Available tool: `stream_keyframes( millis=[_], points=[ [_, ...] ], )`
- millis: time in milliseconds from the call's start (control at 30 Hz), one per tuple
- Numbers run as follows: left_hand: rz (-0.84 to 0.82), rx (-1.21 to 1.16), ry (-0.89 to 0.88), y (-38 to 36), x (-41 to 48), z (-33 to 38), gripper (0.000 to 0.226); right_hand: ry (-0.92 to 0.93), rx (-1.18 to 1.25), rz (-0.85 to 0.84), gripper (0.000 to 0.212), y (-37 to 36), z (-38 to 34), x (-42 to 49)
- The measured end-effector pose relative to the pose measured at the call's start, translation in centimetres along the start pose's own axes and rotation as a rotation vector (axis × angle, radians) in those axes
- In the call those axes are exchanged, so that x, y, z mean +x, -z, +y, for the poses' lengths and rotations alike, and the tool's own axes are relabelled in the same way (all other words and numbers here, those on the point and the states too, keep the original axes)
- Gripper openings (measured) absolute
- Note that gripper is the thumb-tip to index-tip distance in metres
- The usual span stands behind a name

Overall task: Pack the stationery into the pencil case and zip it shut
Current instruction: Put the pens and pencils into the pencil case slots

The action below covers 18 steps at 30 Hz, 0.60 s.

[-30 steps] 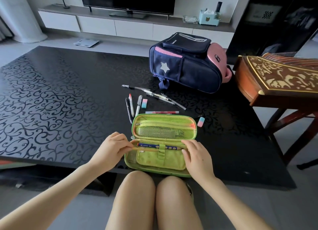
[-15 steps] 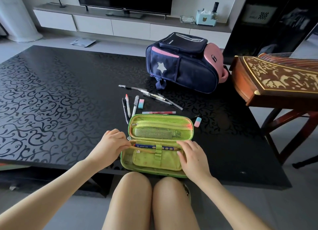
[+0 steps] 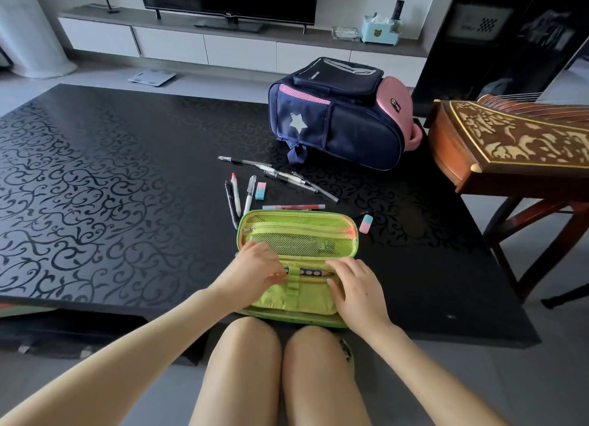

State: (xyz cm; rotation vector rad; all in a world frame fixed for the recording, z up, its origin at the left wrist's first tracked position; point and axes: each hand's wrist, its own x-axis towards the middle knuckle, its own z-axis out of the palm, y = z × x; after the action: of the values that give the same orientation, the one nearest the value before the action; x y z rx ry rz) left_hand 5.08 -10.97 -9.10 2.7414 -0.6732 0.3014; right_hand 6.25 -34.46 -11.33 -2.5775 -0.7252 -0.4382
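Note:
The green pencil case [image 3: 299, 234] lies open at the near edge of the table, mesh lid toward the far side. A blue pencil [image 3: 307, 271] and a yellow one lie across its inner flap under an elastic loop. My left hand [image 3: 258, 266] is over the case's left part, fingertips pinched on the pencils' left end. My right hand [image 3: 353, 288] presses on the right part of the flap, holding the case. Beyond the case lie several pens [image 3: 236, 194], a pink pen [image 3: 293, 207] and two pink-blue erasers [image 3: 260, 190] [image 3: 366, 223].
A navy and pink backpack [image 3: 338, 122] lies on the black patterned table [image 3: 95, 186] behind the pens. A carved wooden instrument [image 3: 516, 138] on a stand is at the right. My knees are under the table's near edge.
My left hand has moved right from the case's left end onto the flap, pushing the pencils further under the loop. My right hand has stayed on the right part.

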Motion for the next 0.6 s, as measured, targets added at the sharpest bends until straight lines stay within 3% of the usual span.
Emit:
stream_keyframes(
  millis=[133,267,367,500,600],
  points=[
    [-0.047,-0.030,0.037,-0.4,0.7,1.0,0.010,0.016,0.034,0.066,0.021,1.1,0.2,0.7],
    [0.012,0.022,0.097,0.4,-0.3,-0.2,0.018,-0.354,-0.028,0.183,0.016,2.6,3.8,5.3],
    [0.062,0.031,0.141,0.5,-0.8,-1.6,0.023,-0.557,-0.096,0.009,0.027,2.5,6.8,9.3],
    [0.062,-0.010,0.164,0.4,-1.5,-2.6,0.026,-0.473,-0.241,-0.302,0.034,1.3,8.3,13.5],
    [0.063,-0.050,0.186,0.4,-1.9,-2.5,0.025,-0.384,-0.309,-0.413,0.026,0.6,8.4,15.1]
  ],
)
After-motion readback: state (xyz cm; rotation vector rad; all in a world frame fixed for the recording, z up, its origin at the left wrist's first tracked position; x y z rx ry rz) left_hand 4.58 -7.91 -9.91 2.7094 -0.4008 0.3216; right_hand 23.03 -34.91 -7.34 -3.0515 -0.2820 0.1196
